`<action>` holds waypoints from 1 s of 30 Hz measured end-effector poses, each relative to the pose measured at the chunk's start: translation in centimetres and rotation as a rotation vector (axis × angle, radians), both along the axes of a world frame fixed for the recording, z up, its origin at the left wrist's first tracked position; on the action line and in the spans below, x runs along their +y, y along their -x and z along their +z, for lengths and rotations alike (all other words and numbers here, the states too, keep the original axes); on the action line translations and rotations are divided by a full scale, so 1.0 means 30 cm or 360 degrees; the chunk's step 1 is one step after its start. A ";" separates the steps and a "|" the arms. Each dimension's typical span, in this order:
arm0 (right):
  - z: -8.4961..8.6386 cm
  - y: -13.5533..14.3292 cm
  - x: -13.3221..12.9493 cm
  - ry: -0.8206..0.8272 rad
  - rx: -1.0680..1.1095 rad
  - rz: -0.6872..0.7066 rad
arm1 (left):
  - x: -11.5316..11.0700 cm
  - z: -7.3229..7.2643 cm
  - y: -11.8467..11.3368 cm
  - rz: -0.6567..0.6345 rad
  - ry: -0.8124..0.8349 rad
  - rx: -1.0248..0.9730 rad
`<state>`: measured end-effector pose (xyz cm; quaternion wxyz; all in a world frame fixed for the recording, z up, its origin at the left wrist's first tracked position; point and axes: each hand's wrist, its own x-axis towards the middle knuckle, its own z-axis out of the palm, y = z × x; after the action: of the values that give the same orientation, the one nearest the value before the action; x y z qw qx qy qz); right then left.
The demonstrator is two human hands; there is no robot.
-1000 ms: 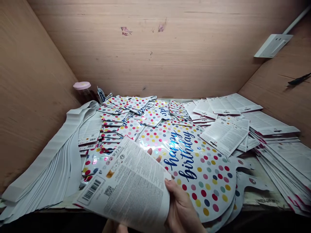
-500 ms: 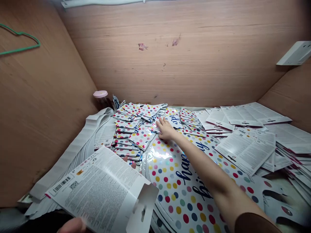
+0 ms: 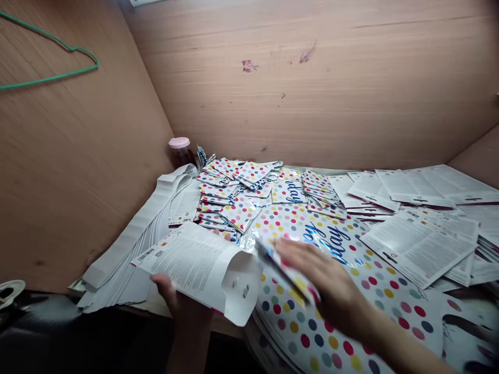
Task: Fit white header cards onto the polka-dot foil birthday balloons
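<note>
Head view looked down on a work surface boxed in by three bare wood-grain panels; a green wire hanger hung on the left panel and a pink-lidded jar stood in the back corner. Blue script on the big dotted foil balloon read partly as "day"; the same word showed on a folded one behind it. The printed card sleeve carried a barcode and fine print too small to read. Two hands showed. The left hand gripped the sleeve from below, fingers curled shut around its near edge, its mouth facing right. The right hand, blurred, had closed on one folded dotted balloon just beside that mouth, above the big balloon. Folded balloons lay heaped behind, too many to count; white strips were stacked left, and leaflets spread out right.
</note>
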<state>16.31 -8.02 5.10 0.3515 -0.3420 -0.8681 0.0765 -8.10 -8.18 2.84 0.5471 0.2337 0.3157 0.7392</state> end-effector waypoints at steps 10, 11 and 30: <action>-0.103 0.072 -0.254 -0.0113 -0.0512 -0.0542 | -0.070 -0.051 -0.168 -0.0622 0.0074 -0.0249; -0.107 0.076 -0.260 -0.0120 -0.0523 -0.0607 | -0.075 -0.057 -0.173 -0.0603 0.0083 -0.0246; -0.048 0.165 -0.349 0.0120 -0.0646 -0.0740 | -0.121 -0.046 -0.253 -0.0596 0.0386 -0.0236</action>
<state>11.36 -18.50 3.66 0.1659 -0.5525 -0.8157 -0.0436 -0.51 -11.81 1.47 0.7206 0.1658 0.3123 0.5965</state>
